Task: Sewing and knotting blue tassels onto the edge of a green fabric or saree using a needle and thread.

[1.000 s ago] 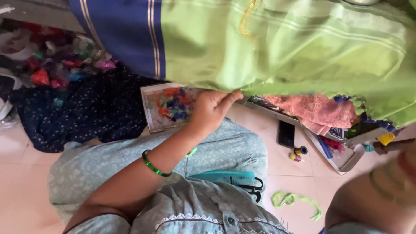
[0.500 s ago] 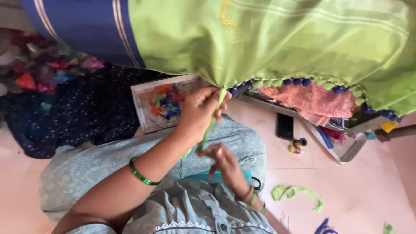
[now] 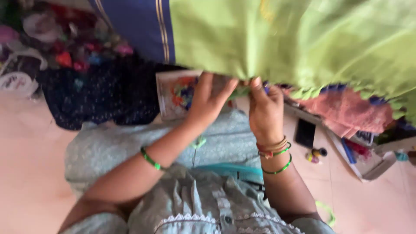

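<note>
We see the left hand (image 3: 208,102) and the right hand (image 3: 264,108) both pinching the lower edge of the green cloth (image 3: 303,43). The cloth hangs over the lap, above a black phone (image 3: 305,133) on the floor.

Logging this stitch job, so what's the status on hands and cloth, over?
Left hand and right hand both pinching the hem of the green cloth. Cloth hangs over the lap. Nothing between hands and hem; a phone lies on the floor to the right.
</note>
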